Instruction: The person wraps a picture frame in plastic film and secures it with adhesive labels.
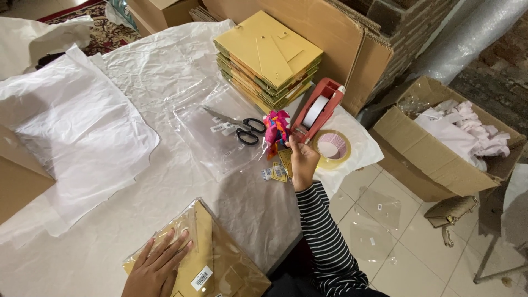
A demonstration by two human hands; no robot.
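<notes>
Fingers [179, 242] of my left hand [157, 269] lie flat, pinning the bagged yellow folder [212, 258] to the tabletop [181, 181] at 6 o'clock; my right hand [302, 162] pinches tape at the red dispenser [319, 110], 1 o'clock.

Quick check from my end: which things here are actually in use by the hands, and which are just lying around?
In use:
left hand flat on the bagged yellow folder
right hand at the red tape dispenser

Lying about:
scissors
tape roll
stack of yellow folders
colourful toy
open cardboard box
white paper sheet
</notes>
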